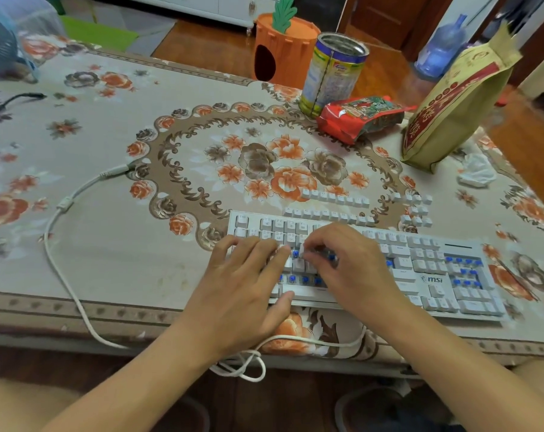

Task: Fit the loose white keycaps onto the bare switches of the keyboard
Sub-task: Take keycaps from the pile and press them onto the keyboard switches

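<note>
From the head camera I see both of my hands over the middle of a white keyboard (pixel 420 254) that sits at the near edge of a table covered with a flowered cloth (pixel 108 135). My left hand (pixel 242 275) lies flat and relaxed, fingers spread on the keys and thumb resting at the space bar, gripping nothing. My right hand (pixel 348 260) is curled just beside it, fingertips (pixel 308 248) pinched down over a row of blue bare switches (pixel 295 253); something small and white shows at the tips, but I cannot tell whether a keycap is held there. More blue switches show below the left fingers and further off past my right hand on the number pad.

Beyond my right hand, just behind the keyboard, the loose white keycaps (pixel 336 199) lie in two rows on the cloth, with a smaller cluster (pixel 415 210) further to the right.

A white cable (pixel 61 213) loops away past my left hand and hangs off the table's front edge. Well beyond my right hand stand a tin can (pixel 333 73), a red snack bag (pixel 358 116) and a tall yellow-green bag (pixel 451 98), with crumpled white paper (pixel 476 173) near it.
</note>
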The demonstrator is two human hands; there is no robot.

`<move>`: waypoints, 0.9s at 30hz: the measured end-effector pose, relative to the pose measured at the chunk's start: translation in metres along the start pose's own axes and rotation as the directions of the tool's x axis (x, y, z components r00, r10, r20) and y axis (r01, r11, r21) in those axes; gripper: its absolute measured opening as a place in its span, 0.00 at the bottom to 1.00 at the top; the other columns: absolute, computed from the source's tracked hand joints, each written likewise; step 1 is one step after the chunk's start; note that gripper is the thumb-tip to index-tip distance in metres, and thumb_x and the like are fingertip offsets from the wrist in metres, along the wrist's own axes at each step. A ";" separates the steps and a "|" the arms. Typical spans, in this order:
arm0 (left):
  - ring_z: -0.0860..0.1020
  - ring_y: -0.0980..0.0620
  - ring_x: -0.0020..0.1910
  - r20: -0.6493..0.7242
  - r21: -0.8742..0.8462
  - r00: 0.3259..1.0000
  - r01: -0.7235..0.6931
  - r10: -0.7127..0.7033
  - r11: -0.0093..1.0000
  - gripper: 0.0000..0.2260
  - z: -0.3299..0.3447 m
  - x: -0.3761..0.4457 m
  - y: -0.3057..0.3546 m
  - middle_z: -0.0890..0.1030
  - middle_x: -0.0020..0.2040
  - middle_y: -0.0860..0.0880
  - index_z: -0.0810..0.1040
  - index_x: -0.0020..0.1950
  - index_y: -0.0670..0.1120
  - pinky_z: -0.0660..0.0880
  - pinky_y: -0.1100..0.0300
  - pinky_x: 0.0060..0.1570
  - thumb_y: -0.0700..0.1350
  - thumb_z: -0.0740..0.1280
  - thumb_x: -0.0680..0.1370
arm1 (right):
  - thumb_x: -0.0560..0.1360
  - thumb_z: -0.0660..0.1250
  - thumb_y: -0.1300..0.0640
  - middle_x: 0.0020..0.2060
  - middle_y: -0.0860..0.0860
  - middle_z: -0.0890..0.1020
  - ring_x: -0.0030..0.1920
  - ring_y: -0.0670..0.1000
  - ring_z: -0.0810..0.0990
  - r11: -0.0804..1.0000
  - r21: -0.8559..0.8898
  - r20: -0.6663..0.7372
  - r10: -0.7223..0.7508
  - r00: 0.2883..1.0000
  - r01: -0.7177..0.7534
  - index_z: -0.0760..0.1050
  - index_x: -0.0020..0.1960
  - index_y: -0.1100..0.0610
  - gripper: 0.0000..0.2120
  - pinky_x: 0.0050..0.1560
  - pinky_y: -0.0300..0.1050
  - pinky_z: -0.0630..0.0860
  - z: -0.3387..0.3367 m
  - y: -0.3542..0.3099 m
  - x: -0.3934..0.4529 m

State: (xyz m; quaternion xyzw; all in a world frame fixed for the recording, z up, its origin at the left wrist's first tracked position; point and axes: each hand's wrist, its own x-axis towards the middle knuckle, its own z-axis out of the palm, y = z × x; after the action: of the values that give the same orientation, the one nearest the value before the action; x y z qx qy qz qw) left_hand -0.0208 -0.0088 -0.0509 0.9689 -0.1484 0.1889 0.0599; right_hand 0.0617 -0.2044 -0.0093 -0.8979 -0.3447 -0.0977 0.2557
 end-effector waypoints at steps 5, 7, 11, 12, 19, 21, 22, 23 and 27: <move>0.75 0.43 0.64 -0.045 -0.031 0.999 -0.026 0.025 0.999 0.24 0.001 -0.007 -0.004 0.78 0.63 0.44 0.78 0.69 0.42 0.65 0.44 0.68 0.57 0.62 0.80 | 0.73 0.73 0.63 0.43 0.47 0.81 0.46 0.49 0.78 0.998 -0.024 0.002 -0.053 0.999 0.053 0.80 0.47 0.56 0.04 0.46 0.47 0.77 0.008 -0.001 0.003; 0.74 0.43 0.64 -0.048 -0.044 0.998 -0.036 0.034 0.998 0.23 0.001 -0.010 -0.007 0.78 0.63 0.44 0.78 0.69 0.42 0.65 0.44 0.68 0.56 0.62 0.81 | 0.73 0.74 0.64 0.43 0.49 0.82 0.46 0.51 0.79 0.995 -0.054 -0.017 -0.087 0.996 0.086 0.81 0.46 0.58 0.03 0.47 0.47 0.77 0.009 -0.001 0.003; 0.74 0.41 0.66 -0.074 -0.099 0.997 -0.016 0.009 0.995 0.22 0.000 -0.013 -0.009 0.78 0.64 0.43 0.79 0.68 0.41 0.66 0.42 0.70 0.54 0.63 0.81 | 0.72 0.74 0.65 0.45 0.52 0.84 0.46 0.52 0.81 0.985 -0.102 -0.057 -0.146 0.988 0.139 0.83 0.46 0.61 0.03 0.47 0.46 0.79 0.011 -0.002 0.001; 0.73 0.41 0.66 -0.081 -0.119 0.996 0.021 -0.031 0.993 0.22 0.000 -0.013 -0.010 0.78 0.64 0.43 0.79 0.68 0.41 0.66 0.41 0.71 0.53 0.63 0.81 | 0.72 0.75 0.65 0.45 0.52 0.84 0.46 0.53 0.82 0.983 -0.112 -0.061 -0.154 0.986 0.147 0.84 0.47 0.61 0.04 0.46 0.46 0.79 0.012 -0.002 0.000; 0.67 0.43 0.70 -0.031 -0.343 0.929 0.336 -0.368 0.877 0.25 0.000 -0.009 -0.013 0.70 0.70 0.43 0.74 0.71 0.41 0.66 0.52 0.68 0.55 0.59 0.81 | 0.75 0.71 0.65 0.50 0.53 0.84 0.49 0.53 0.81 0.962 -0.152 0.002 -0.227 0.974 0.225 0.84 0.53 0.62 0.07 0.51 0.44 0.78 0.012 0.001 -0.006; 0.67 0.44 0.70 -0.024 -0.333 0.937 0.322 -0.350 0.886 0.24 -0.001 -0.009 -0.012 0.69 0.71 0.43 0.73 0.72 0.42 0.66 0.55 0.65 0.55 0.59 0.80 | 0.76 0.69 0.65 0.52 0.53 0.83 0.52 0.54 0.79 0.958 -0.157 0.053 -0.234 0.971 0.239 0.83 0.56 0.62 0.10 0.53 0.44 0.77 0.008 0.001 -0.007; 0.67 0.44 0.70 -0.024 -0.328 0.942 0.310 -0.335 0.892 0.24 -0.001 -0.010 -0.011 0.69 0.71 0.43 0.73 0.72 0.42 0.67 0.55 0.64 0.55 0.60 0.80 | 0.75 0.69 0.66 0.53 0.54 0.82 0.52 0.54 0.79 0.955 -0.170 0.076 -0.232 0.970 0.242 0.83 0.57 0.61 0.11 0.52 0.45 0.77 0.005 0.001 -0.006; 0.67 0.44 0.70 -0.022 -0.327 0.946 0.299 -0.324 0.896 0.24 -0.001 -0.010 -0.011 0.69 0.71 0.43 0.73 0.72 0.42 0.69 0.55 0.63 0.54 0.60 0.80 | 0.74 0.69 0.67 0.53 0.54 0.82 0.53 0.54 0.78 0.952 -0.186 0.095 -0.229 0.969 0.244 0.83 0.58 0.61 0.13 0.51 0.47 0.78 0.004 0.002 -0.005; 0.67 0.44 0.72 -0.009 -0.331 0.950 0.292 -0.312 0.897 0.24 0.000 -0.012 -0.009 0.68 0.73 0.43 0.73 0.72 0.43 0.71 0.55 0.60 0.54 0.60 0.80 | 0.74 0.71 0.67 0.50 0.52 0.80 0.51 0.55 0.76 0.959 -0.180 0.117 -0.200 0.973 0.219 0.85 0.56 0.57 0.13 0.45 0.50 0.77 -0.001 0.005 0.002</move>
State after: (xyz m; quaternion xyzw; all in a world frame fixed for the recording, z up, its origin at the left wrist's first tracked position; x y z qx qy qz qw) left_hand -0.0288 0.0034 -0.0557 0.9505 -0.0236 0.1801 0.2522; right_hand 0.0667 -0.2071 -0.0098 -0.8805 -0.4389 -0.1131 0.1390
